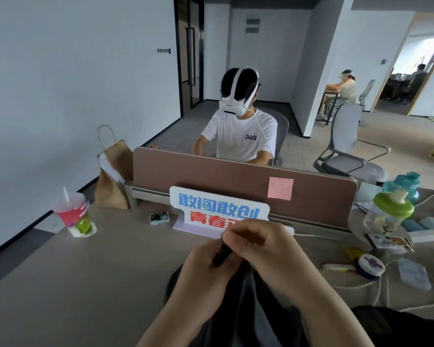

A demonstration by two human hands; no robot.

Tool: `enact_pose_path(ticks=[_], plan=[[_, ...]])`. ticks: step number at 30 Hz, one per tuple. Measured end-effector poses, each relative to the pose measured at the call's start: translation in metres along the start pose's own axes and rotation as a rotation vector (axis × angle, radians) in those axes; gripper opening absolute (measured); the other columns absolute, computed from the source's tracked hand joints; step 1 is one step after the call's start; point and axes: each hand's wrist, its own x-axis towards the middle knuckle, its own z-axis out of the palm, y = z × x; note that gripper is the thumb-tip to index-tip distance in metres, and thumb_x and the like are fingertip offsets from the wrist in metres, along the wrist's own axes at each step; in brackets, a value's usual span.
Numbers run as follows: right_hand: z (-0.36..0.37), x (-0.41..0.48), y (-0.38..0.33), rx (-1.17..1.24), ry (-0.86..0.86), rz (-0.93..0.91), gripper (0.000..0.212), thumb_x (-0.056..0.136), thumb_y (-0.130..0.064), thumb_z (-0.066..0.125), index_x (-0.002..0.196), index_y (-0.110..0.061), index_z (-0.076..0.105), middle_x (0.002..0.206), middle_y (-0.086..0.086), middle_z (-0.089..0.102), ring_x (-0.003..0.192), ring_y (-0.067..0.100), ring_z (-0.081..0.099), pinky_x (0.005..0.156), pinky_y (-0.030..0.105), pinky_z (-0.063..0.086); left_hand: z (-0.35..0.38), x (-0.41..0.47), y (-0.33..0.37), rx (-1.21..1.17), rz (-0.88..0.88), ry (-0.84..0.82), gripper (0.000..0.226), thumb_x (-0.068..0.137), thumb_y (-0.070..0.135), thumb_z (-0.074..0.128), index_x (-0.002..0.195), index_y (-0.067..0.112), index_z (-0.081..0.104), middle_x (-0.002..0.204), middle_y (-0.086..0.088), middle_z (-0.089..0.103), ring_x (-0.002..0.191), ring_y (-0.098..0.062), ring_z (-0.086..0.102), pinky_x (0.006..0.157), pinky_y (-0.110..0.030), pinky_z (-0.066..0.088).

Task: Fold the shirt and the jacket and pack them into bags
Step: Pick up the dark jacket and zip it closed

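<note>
Over the grey surface (85, 284), left grip (206, 270) and right grip (263, 249) clamped on a dark fabric garment (251, 304); likely limp, light: pinch along seams.

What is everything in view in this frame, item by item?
dark garment: one, black-grey, near desk edge under the hands
desk: one, beige, foreground
paper bag: one, brown, far left by partition
drink cup: one, pink, left on desk
sign: one, white with blue and red characters, before partition
partition: one, brown, along desk's far edge
sticky note: one, pink, on partition
green-lidded bottle: one, clear, right on desk
teal bottle: one, behind it
round container: one, blue-white, right on desk
seated person: one, white T-shirt, behind partition
left hand: one, grips the garment
right hand: one, pinches the garment
</note>
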Motion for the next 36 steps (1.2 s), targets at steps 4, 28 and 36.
enact_pose_path(ticks=[4, 28, 36], plan=[[0.014, 0.003, -0.001, -0.082, 0.056, -0.016, 0.014, 0.084, -0.03, 0.067, 0.071, -0.035, 0.068, 0.084, -0.024, 0.068, 0.081, -0.006, 0.061, 0.071, 0.005, 0.042, -0.006, 0.001, -0.008, 0.011, -0.036, 0.003, 0.019, 0.08, 0.041, 0.057, 0.089, 0.039, 0.074, 0.082, 0.018, 0.075, 0.082, 0.006, 0.067, 0.078, -0.026, 0.053], [-0.014, -0.008, 0.009, 0.021, -0.139, 0.369, 0.025, 0.095, -0.035, 0.051, 0.089, -0.017, 0.067, 0.081, -0.006, 0.066, 0.074, 0.007, 0.059, 0.071, 0.023, 0.051, -0.004, 0.011, -0.006, 0.2, 0.146, -0.285, 0.018, 0.092, 0.022, 0.057, 0.092, 0.034, 0.07, 0.088, 0.022, 0.071, 0.087, 0.006, 0.064, 0.075, -0.006, 0.042], [-0.004, -0.003, 0.007, 0.009, 0.166, 0.207, 0.022, 0.082, -0.021, 0.072, 0.062, -0.028, 0.071, 0.057, -0.02, 0.065, 0.055, -0.007, 0.056, 0.057, 0.007, 0.041, -0.007, 0.015, -0.014, 0.11, 0.035, -0.15, 0.035, 0.094, 0.037, 0.051, 0.073, 0.014, 0.067, 0.056, 0.007, 0.055, 0.053, -0.003, 0.044, 0.056, -0.023, 0.033]])
